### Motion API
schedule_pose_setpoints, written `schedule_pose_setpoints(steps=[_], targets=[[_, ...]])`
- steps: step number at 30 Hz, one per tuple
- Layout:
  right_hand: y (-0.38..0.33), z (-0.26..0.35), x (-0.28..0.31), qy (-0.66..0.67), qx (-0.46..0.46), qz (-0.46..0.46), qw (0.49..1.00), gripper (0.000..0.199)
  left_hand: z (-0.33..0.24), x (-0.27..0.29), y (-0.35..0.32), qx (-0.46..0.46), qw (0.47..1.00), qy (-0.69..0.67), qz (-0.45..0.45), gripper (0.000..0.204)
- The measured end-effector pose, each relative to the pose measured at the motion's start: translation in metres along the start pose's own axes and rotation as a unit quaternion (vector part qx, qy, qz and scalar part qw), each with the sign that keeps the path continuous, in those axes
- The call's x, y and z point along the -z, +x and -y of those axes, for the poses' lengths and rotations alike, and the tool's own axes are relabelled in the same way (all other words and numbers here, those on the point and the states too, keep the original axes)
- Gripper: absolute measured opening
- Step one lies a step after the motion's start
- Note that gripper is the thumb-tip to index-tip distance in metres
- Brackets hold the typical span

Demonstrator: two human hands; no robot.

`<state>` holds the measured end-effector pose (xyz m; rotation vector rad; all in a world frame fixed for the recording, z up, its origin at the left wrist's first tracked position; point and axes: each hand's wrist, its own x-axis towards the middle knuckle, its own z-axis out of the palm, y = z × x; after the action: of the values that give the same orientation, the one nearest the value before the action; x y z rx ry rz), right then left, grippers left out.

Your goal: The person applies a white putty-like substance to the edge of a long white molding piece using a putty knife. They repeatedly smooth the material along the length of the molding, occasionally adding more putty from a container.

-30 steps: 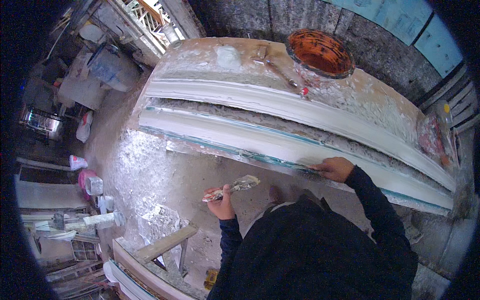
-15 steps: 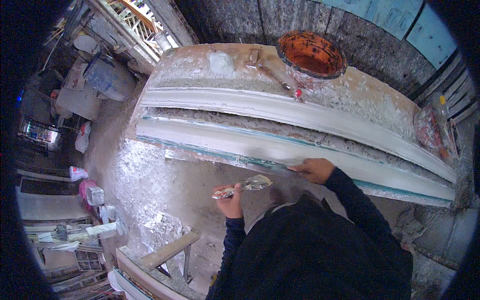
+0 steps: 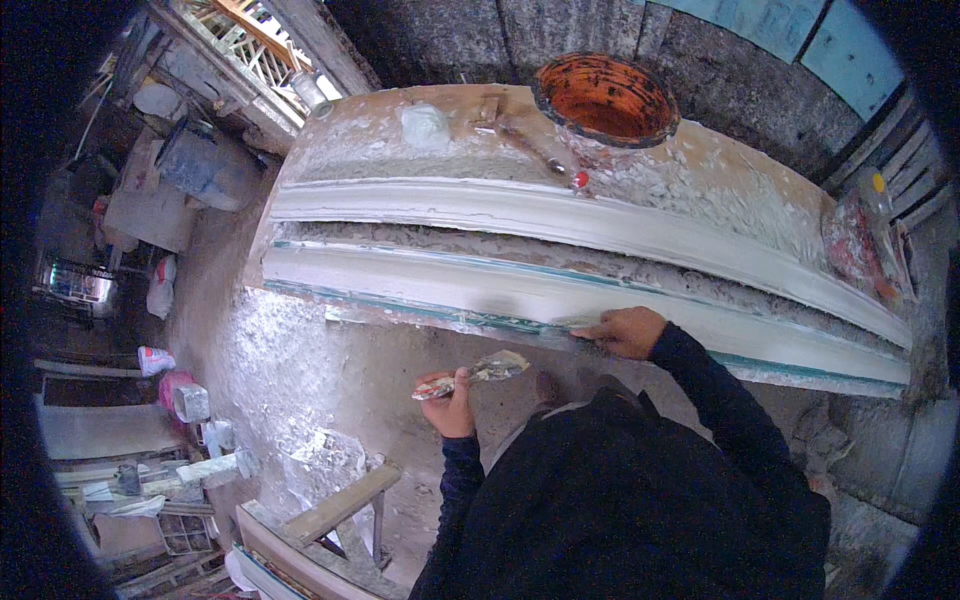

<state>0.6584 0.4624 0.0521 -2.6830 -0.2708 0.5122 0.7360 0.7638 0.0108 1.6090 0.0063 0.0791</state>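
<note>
Teal-edged strip (image 3: pixel 430 283): right hand (image 3: pixel 627 332) in contact

Strip lies along the counter's (image 3: pixel 350 115) near edge. The right hand touches its near side, fingers nearly closed; any grip cannot be told. Left hand (image 3: pixel 450 408) is closed around a caked tool (image 3: pixel 497 367) off the near edge. Orange bucket (image 3: pixel 605 100) stands at the far edge.

Grey stained wall (image 3: pixel 450 45) | blue panels (image 3: pixel 850 65), upper right | white-spattered floor (image 3: pixel 275 350) | bright opening (image 3: pixel 255 38), upper left
</note>
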Motion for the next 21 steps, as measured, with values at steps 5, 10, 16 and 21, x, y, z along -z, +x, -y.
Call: schedule_pose_setpoints(steps=[5,10,16,21], targets=[[-0.013,-0.015,-0.010,0.011,-0.007,0.004,1.000,0.046,-0.009,-0.002,-0.003,-0.013,0.999,-0.025,-0.020,0.029],[-0.048,-0.027,-0.006,0.030,-0.054,0.047,0.997,0.052,0.004,0.005,-0.010,-0.001,1.000,0.007,-0.001,0.029],[0.025,0.012,-0.011,0.044,0.001,-0.023,0.999,0.049,0.001,-0.012,-0.013,0.006,0.998,0.008,0.055,0.026],[0.038,0.018,-0.005,0.174,0.040,-0.177,0.968,0.043,-0.022,-0.055,-0.019,0.055,0.986,-0.021,0.155,0.024]])
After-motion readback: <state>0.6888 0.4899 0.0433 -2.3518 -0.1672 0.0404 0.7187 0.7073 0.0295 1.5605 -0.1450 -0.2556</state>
